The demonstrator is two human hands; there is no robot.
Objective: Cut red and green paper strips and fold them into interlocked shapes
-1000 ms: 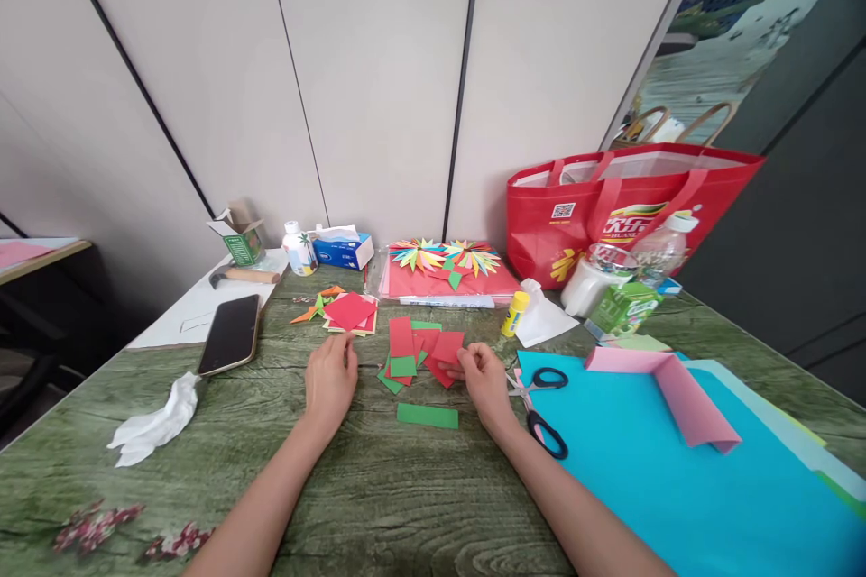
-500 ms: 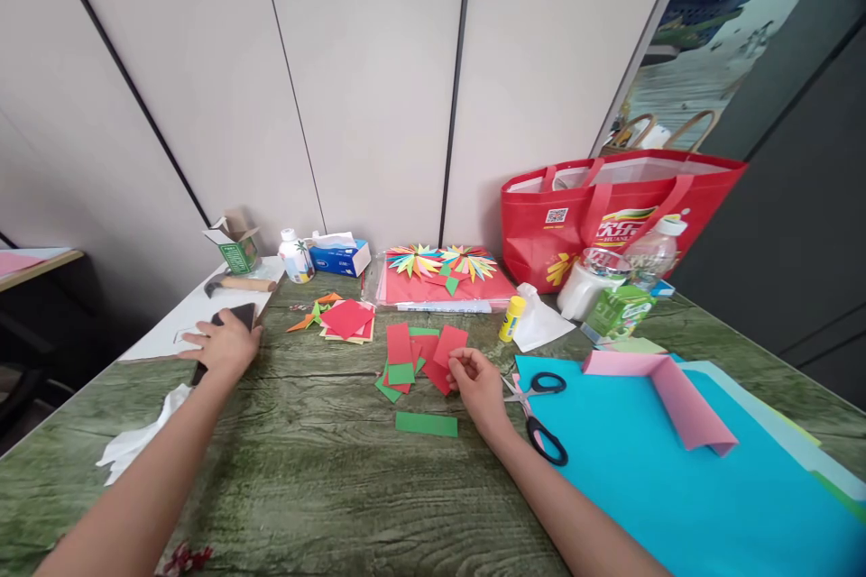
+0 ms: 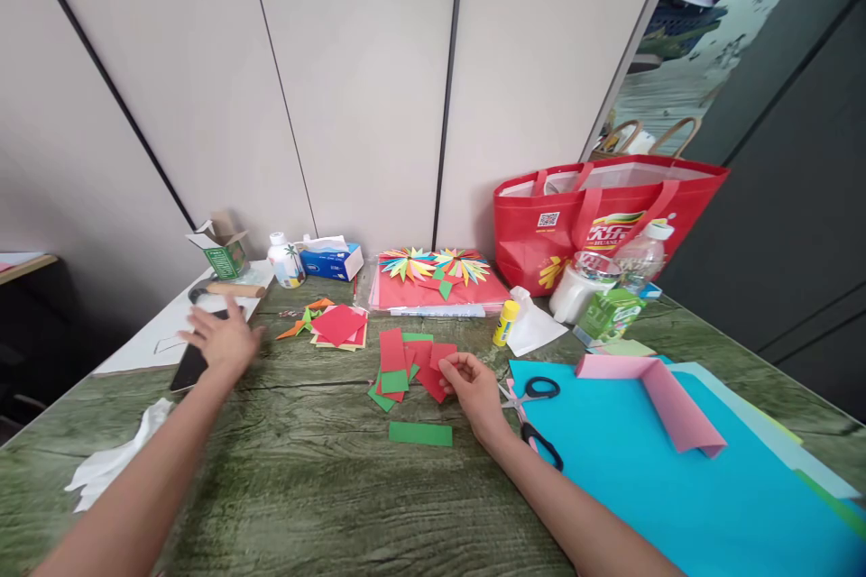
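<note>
My left hand [image 3: 222, 338] is slightly blurred, its fingers spread over a black phone [image 3: 192, 364]; whether it touches the phone I cannot tell. With thumb and forefinger, my right hand [image 3: 474, 389] pinches a red paper piece [image 3: 442, 353] at its right edge. That piece overlaps a loose pile of red and green paper pieces [image 3: 393, 381]. A green paper strip [image 3: 420, 434] lies apart in front of the pile. Black-handled scissors [image 3: 534, 410] lie spread just right of my right hand, partly on a large blue sheet [image 3: 609, 487].
A yellow glue stick [image 3: 505, 323] stands behind my right hand. Folded pink paper [image 3: 667, 401] rests on the blue sheet. A hammer [image 3: 230, 288] lies beyond my left hand, crumpled tissue [image 3: 122, 460] nearer. A red bag [image 3: 528, 239] stands at the back right.
My left hand has lifted and shifted off the phone's middle, leaving more of the phone showing. My right hand keeps its pinch on the red paper piece. The whole view has shifted slightly.
</note>
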